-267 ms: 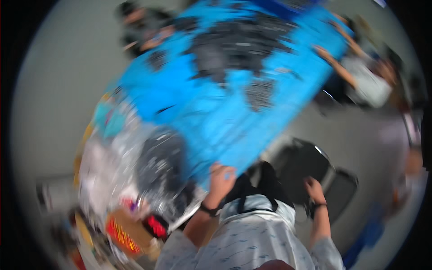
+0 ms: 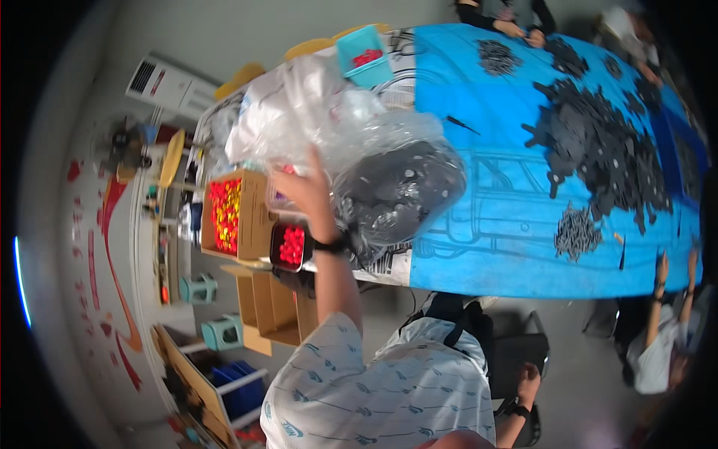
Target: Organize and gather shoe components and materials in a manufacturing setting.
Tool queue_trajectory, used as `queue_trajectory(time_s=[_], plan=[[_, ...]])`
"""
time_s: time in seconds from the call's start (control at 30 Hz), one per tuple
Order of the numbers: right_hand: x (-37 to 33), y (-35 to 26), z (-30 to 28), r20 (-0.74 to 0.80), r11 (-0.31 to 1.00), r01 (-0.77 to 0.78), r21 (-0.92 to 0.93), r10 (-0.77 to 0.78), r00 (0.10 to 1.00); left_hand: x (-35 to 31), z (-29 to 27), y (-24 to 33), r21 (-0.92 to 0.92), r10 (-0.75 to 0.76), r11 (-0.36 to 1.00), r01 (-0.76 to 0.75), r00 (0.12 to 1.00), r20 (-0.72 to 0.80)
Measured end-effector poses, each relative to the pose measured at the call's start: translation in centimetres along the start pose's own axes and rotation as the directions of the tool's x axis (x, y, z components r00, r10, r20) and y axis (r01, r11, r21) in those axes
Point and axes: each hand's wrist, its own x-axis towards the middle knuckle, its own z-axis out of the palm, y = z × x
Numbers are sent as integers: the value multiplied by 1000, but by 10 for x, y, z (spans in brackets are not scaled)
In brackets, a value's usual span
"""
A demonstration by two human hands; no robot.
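Clear bag (image 2: 407,183) now lies beside the left hand (image 2: 307,194).

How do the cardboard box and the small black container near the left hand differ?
Size: the cardboard box looks clearly larger than the black container.
Colour: the box is brown, whereas the container is black.
Contents: the box shows red and yellow pieces; the container shows only red ones.
Shared: both are open, hold many small pieces and sit near the left hand.
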Motion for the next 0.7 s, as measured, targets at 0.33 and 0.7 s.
queue_trajectory(time_s=[0.33,0.7], plan=[[95,-394,81,158,958,235,-161,-210,965,-79,-8,-49,-685,396,696,213,682,615],[45,-510,230,522,548,832,-86,-686,506,-46,-101,-13,-173,-27,-160,972,171,985]])
